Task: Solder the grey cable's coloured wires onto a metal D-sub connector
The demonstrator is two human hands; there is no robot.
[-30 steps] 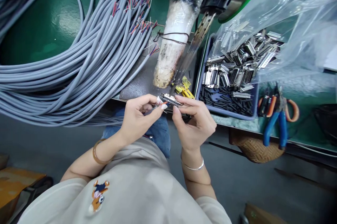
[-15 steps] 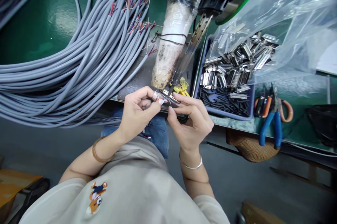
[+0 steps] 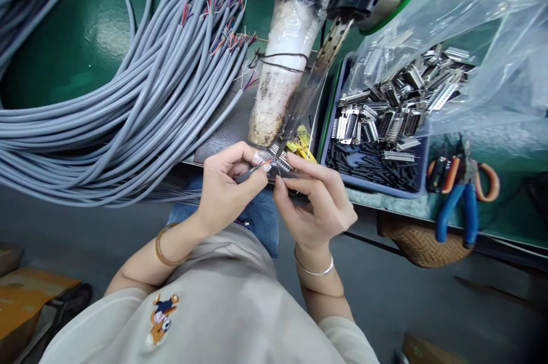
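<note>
My left hand (image 3: 225,187) pinches the stripped end of a grey cable (image 3: 248,174), whose coloured wires point at a small metal connector (image 3: 280,162). My right hand (image 3: 317,201) grips that connector between thumb and fingers at the bench's front edge. Both hands meet just below the tip of a soldering tool with a wrapped white handle (image 3: 278,76).
A large bundle of grey cables (image 3: 107,101) with stripped ends covers the green bench (image 3: 64,50) on the left. A blue tray (image 3: 417,184) holds several metal connectors and black sleeves under a clear plastic bag (image 3: 471,21). Blue-handled pliers (image 3: 456,210) and orange-handled cutters lie at the right.
My left hand has brought the cable's wire ends closer to the connector, and my right hand's fingers have shifted slightly on it. The view has moved a little.
</note>
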